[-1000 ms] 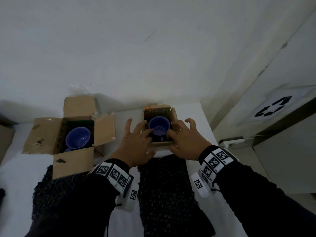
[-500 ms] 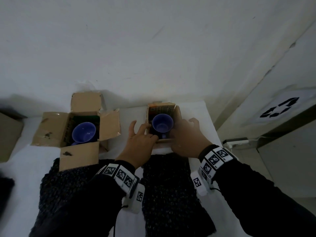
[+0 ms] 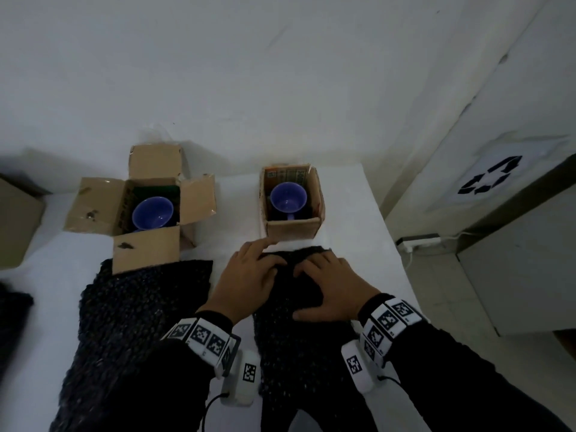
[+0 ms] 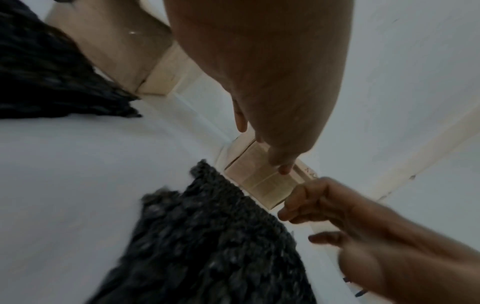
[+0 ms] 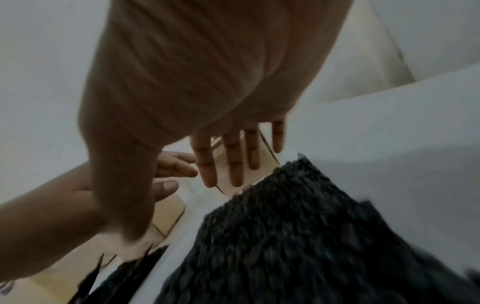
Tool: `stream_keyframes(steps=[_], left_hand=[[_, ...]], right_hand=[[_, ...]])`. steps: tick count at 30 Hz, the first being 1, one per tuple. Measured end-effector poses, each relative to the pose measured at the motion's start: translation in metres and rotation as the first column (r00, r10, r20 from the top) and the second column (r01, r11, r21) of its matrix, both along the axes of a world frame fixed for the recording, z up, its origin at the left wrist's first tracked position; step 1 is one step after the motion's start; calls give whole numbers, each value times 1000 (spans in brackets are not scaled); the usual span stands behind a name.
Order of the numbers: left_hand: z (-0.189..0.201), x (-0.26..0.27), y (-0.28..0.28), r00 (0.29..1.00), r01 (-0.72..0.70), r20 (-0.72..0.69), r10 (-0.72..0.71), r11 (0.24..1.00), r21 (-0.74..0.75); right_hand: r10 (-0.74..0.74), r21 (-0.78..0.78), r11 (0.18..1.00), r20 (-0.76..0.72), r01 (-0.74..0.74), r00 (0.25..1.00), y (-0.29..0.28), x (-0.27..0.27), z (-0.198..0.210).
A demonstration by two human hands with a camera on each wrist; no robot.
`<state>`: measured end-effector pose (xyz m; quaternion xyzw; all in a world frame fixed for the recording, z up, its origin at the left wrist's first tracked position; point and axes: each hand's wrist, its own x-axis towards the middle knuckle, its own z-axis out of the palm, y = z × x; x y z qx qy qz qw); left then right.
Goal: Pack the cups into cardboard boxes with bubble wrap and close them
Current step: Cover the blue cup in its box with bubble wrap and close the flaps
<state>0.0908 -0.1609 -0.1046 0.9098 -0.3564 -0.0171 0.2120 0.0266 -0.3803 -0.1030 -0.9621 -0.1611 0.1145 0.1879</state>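
Fingers: both hands' fingers lie spread and relaxed, holding nothing.
Left hand (image 3: 249, 275): rests on the far end of the bubble wrap (image 3: 299, 347).
Right hand (image 3: 333, 288): flat on the same dark sheet, just beside the left.
Box (image 3: 291, 227): open, just beyond the wrap, with a blue cup (image 3: 288, 198) inside.
Second box (image 3: 146, 247): farther left, flaps open, holding another cup (image 3: 152, 212).

The head view looks down from above on the black bubble wrap sheet (image 3: 299, 322); both wrist views skim close over it, sharing its far edge.
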Motion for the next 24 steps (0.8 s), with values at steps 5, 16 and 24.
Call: stream_keyframes(steps=[5,16,24], left_hand=[[-13,-20,20,967,51,-251,-41,998,32],[-4,-46,29,907,-90,-420,22,986,-143],[-12,-65,13,929,193,-343,-138,972,131]], right_hand=[[-25,-149,989,-68,14,997,8,-32,-16],[-424,155,891,-49,426,904,7,-38,3],[-806,570,351,-219,743,549,-12,-44,23]])
